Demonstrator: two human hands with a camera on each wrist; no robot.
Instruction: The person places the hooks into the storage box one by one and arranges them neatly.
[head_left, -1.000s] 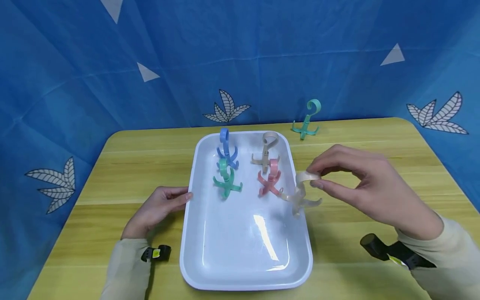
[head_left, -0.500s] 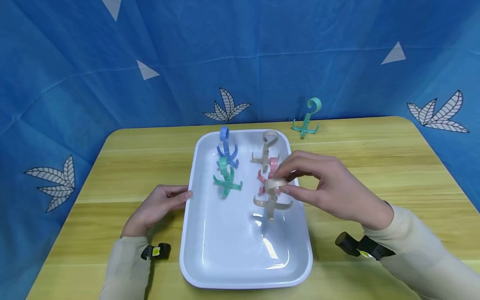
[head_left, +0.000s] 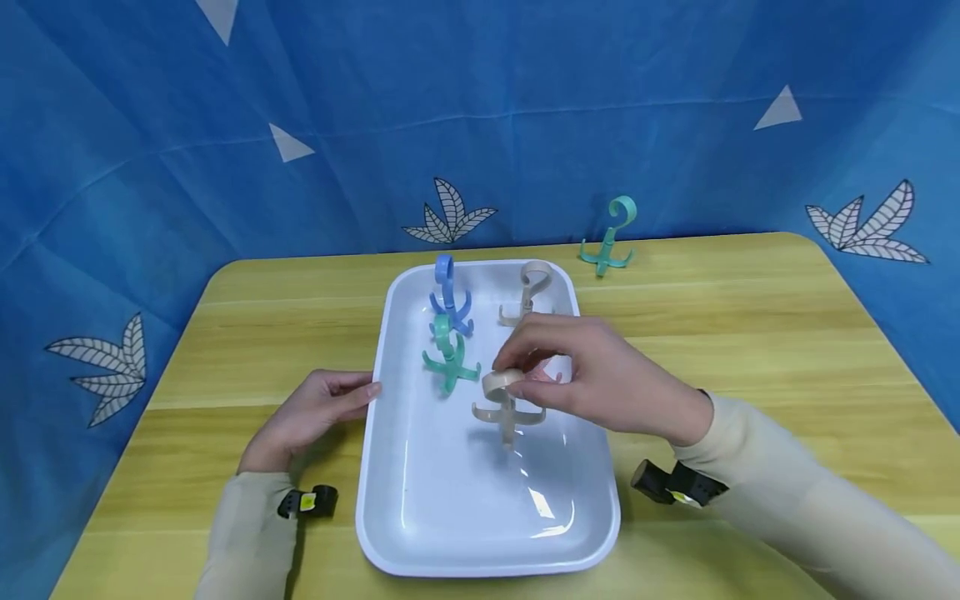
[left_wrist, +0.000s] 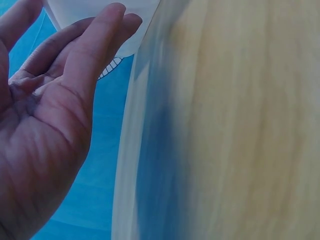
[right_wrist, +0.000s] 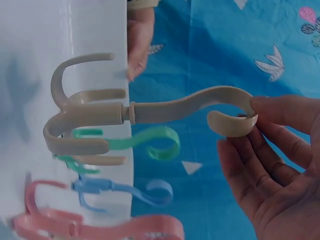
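My right hand [head_left: 600, 379] pinches the curled top of a beige multi-prong hook [head_left: 508, 414] between thumb and fingers. The hook hangs upright over the white tray [head_left: 487, 517], its prongs spread at the bottom; the right wrist view shows its whole stem [right_wrist: 165, 111]. My left hand [head_left: 311, 417] holds the tray's left rim, thumb on top and fingers at the outer side. In the tray stand a blue hook [head_left: 452, 308], a green hook [head_left: 449, 364] and another beige hook [head_left: 535, 279]. A pink hook [right_wrist: 105, 227] is mostly hidden behind my right hand in the head view.
Another green hook [head_left: 607, 242] stands on the wooden table [head_left: 712, 333] near its back edge, right of the tray. Behind the table hangs a blue patterned cloth [head_left: 480, 125]. Each wrist wears a black strap with a small camera.
My right hand has carried the beige hook leftward from the tray's right rim to over its middle, now covering much of the pink hook. The left hand stays on the rim.
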